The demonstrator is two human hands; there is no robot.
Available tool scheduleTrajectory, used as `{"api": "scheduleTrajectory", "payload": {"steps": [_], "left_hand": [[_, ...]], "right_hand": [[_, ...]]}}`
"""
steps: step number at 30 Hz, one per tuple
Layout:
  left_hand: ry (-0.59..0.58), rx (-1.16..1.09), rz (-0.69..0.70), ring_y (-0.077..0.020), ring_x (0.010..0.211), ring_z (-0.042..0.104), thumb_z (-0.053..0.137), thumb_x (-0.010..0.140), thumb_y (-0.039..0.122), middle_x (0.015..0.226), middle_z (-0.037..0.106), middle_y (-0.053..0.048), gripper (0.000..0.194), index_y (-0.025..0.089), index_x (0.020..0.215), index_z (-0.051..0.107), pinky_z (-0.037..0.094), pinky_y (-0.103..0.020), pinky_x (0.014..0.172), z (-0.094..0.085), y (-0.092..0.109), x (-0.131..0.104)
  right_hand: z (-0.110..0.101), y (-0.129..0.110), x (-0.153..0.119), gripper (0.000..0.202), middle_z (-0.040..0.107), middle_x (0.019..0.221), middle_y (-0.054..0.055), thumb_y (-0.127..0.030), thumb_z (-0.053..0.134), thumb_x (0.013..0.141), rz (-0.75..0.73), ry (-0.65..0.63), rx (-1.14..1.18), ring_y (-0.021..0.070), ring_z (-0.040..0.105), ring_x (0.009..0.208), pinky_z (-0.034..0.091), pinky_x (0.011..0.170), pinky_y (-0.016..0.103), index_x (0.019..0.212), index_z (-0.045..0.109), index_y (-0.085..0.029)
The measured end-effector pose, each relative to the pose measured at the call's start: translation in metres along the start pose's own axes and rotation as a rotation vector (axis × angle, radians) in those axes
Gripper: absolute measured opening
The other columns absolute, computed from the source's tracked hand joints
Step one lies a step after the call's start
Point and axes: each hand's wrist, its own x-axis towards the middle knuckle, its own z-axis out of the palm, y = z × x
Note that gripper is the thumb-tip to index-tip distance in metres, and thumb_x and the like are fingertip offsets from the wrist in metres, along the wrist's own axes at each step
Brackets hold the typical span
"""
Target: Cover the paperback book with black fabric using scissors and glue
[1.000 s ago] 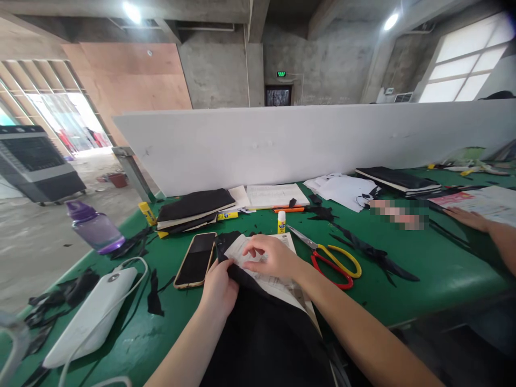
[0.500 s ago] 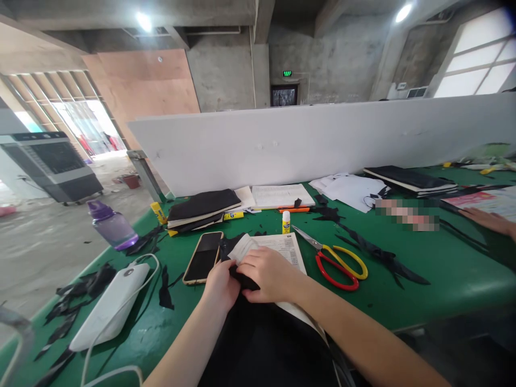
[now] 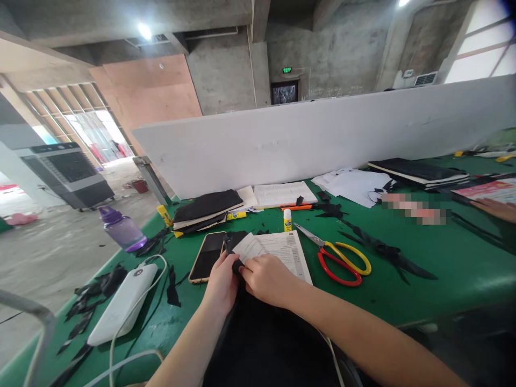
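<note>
A glossy green desk (image 3: 455, 279) spreads beneath the work. A soft black sheet (image 3: 270, 344) reaches from the desk's near side up to the hands, partly covering white printed paper (image 3: 288, 247). Right of the paper lie steel scissors (image 3: 322, 247) with red and yellow handles. The left hand (image 3: 221, 279) and right hand (image 3: 268, 277), side by side, each keep a closed grip on the sheet's far edge. A tan-rimmed, black-screened phone (image 3: 207, 257) lies just left; a white-capped yellow glue stick (image 3: 287, 221) stands beyond the paper.
</note>
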Motion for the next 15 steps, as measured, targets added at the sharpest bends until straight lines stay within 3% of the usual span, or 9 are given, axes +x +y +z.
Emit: {"api": "scheduleTrajectory", "payload": {"steps": [4, 10, 15], "left_hand": [[-0.063, 0.085, 0.165, -0.0145, 0.088, 0.065, 0.063, 0.070, 0.010, 0.093, 0.071, -0.002, 0.034, 0.020, 0.102, 0.063, 0.049, -0.023, 0.079, -0.014, -0.004, 0.003], [-0.056, 0.215, 0.325, -0.0178, 0.116, 0.056, 0.062, 0.067, 0.002, 0.117, 0.066, -0.004, 0.046, 0.022, 0.108, 0.065, 0.042, -0.024, 0.096, -0.030, 0.000, 0.009], [-0.081, 0.431, 0.327, -0.0176, 0.127, 0.047, 0.062, 0.069, 0.003, 0.128, 0.060, -0.003, 0.046, 0.023, 0.110, 0.067, 0.028, -0.026, 0.109, -0.029, 0.006, 0.006]], "right_hand": [[-0.005, -0.001, 0.001, 0.019, 0.064, 0.085, 0.006, -0.016, 0.046, 0.087, 0.015, -0.010, 0.041, 0.0198, 0.059, 0.069, 0.041, 0.058, 0.032, 0.097, 0.062, -0.013], [-0.011, -0.002, 0.001, 0.017, 0.063, 0.081, 0.005, -0.016, 0.047, 0.086, 0.002, -0.039, 0.060, 0.0185, 0.057, 0.067, 0.039, 0.056, 0.032, 0.092, 0.062, -0.014], [-0.005, -0.001, 0.000, 0.018, 0.063, 0.082, 0.005, -0.013, 0.043, 0.087, -0.031, -0.031, 0.049, 0.0181, 0.057, 0.069, 0.038, 0.055, 0.032, 0.090, 0.061, -0.015]]}}
